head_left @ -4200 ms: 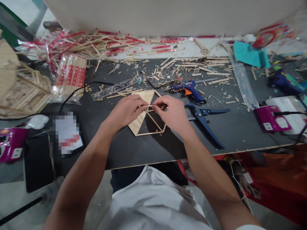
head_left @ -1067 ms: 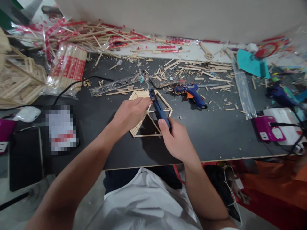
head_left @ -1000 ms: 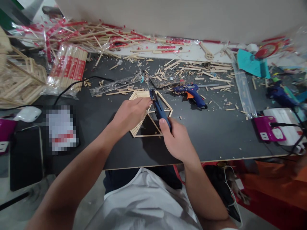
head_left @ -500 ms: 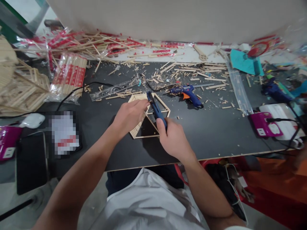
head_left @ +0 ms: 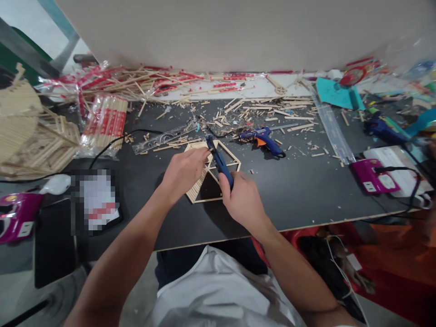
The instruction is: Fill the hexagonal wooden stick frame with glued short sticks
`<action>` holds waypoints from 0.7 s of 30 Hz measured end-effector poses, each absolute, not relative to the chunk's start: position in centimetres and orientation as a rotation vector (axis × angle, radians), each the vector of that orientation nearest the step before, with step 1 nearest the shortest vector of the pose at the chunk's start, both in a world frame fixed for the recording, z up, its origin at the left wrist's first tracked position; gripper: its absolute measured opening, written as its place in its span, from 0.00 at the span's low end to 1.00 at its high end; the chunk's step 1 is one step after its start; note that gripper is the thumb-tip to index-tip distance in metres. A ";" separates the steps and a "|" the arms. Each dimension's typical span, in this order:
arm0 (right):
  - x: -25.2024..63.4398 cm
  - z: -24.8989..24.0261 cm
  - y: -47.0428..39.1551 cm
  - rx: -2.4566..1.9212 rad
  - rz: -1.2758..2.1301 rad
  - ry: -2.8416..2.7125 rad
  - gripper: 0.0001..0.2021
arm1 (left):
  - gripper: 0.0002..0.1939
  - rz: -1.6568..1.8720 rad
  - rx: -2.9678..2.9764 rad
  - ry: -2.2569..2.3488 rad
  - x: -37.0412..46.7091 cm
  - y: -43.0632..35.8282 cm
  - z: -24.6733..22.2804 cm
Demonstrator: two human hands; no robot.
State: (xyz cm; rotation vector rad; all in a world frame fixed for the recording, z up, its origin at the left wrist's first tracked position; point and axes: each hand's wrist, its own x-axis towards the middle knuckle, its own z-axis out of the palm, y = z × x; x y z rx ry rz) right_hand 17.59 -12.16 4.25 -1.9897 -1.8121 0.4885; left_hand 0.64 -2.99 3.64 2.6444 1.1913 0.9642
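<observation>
A hexagonal frame of thin wooden sticks (head_left: 207, 200) lies on the dark table, its left part filled with sticks side by side. Over that left part is my left hand (head_left: 186, 170), with its fingers pinched together close to the tool's tip; what is between them is too small to make out. My right hand (head_left: 243, 197) wraps round a blue hand cutter (head_left: 220, 163), which slants up and left across the frame. The hands and tool hide part of the frame.
A blue glue gun (head_left: 264, 138) lies behind, to the right, among stick scraps (head_left: 272, 109). A clear ruler (head_left: 163, 137), bundled sticks (head_left: 105, 120) and a phone (head_left: 54, 240) are leftward. A purple power socket (head_left: 373, 176) sits on the right.
The whole view has shifted slightly, so the table things appear lower on the left. Both hands keep nearly the same place over the frame, with the cutter still in my right hand.
</observation>
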 end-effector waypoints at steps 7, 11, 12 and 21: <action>17.5 4.7 -12.0 -2.045 0.445 -1.776 0.31 | 0.14 1.080 2.447 1.156 0.3 -2.9 4.0; 18.3 4.9 -12.3 -2.044 0.431 -1.786 0.31 | 0.16 1.045 2.407 1.182 -0.2 -2.4 4.3; 18.7 5.0 -12.5 -2.050 0.412 -1.778 0.31 | 0.16 1.047 2.418 1.181 -0.4 -2.2 4.3; 25.2 2.8 -14.5 -2.115 -0.062 -1.738 0.36 | 0.09 1.113 2.407 1.271 -0.6 -1.0 2.9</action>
